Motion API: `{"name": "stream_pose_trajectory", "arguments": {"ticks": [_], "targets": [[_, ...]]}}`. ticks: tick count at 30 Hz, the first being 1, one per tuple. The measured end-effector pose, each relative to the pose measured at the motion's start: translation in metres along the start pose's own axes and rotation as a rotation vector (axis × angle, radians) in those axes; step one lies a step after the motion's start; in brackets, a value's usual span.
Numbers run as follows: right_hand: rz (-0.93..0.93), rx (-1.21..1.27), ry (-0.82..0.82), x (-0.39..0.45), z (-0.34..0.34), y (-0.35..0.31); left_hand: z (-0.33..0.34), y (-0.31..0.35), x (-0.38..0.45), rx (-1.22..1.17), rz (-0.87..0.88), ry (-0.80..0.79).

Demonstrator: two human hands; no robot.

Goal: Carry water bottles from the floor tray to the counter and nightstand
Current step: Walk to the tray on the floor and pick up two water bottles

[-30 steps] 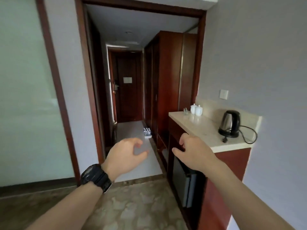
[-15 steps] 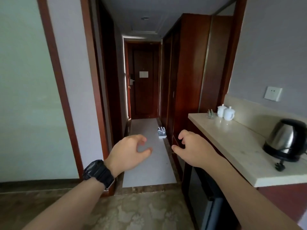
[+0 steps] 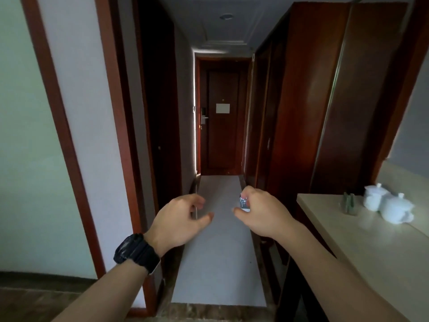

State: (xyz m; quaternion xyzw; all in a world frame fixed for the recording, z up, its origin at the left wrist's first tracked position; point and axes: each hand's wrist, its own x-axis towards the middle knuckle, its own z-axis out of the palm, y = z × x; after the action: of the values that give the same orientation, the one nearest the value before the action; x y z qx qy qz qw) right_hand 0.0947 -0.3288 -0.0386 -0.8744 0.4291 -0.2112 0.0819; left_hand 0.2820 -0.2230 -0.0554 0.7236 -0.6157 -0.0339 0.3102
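A small tray of water bottles (image 3: 243,202) stands far down the hallway floor on the grey carpet, mostly hidden behind my right hand (image 3: 261,211). Both hands are raised in front of me with fingers curled and apart, holding nothing. My left hand (image 3: 180,219) has a black watch on the wrist. The beige counter (image 3: 371,240) runs along the right at hand level. No nightstand is in view.
White lidded cups (image 3: 385,205) and a glass with green sachets (image 3: 349,204) stand at the counter's far end. A dark wooden wardrobe (image 3: 301,101) lines the right of the narrow hallway, the entrance door (image 3: 221,117) closes its end, and a doorframe (image 3: 111,112) stands left.
I have moved forward to the hallway opening. The kettle has left the view, the counter is closer, and my right hand now overlaps the distant bottle tray.
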Motion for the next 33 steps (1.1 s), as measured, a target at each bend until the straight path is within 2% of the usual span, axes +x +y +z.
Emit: {"name": "stream_pose_trajectory", "arguments": {"ticks": [7,11,16,22,27,33], "targets": [[0.008,0.002,-0.009,0.184,0.062,0.046,0.042,-0.091,0.171,-0.004,-0.016,0.023],[0.044,0.015,-0.038,0.306,0.086,0.07,0.06,-0.137,0.296,0.003,-0.008,0.0],[0.075,0.059,0.015,0.431,0.095,0.109,0.08,-0.162,0.436,0.005,0.037,0.015],[0.087,0.075,0.001,0.567,0.13,0.184,0.136,-0.192,0.584,-0.04,0.055,-0.029],[0.055,0.054,-0.024,0.697,0.171,0.257,0.196,-0.217,0.722,-0.046,0.053,-0.009],[0.03,0.041,-0.038,0.864,0.188,0.324,0.232,-0.242,0.893,-0.04,0.033,0.01]]}}
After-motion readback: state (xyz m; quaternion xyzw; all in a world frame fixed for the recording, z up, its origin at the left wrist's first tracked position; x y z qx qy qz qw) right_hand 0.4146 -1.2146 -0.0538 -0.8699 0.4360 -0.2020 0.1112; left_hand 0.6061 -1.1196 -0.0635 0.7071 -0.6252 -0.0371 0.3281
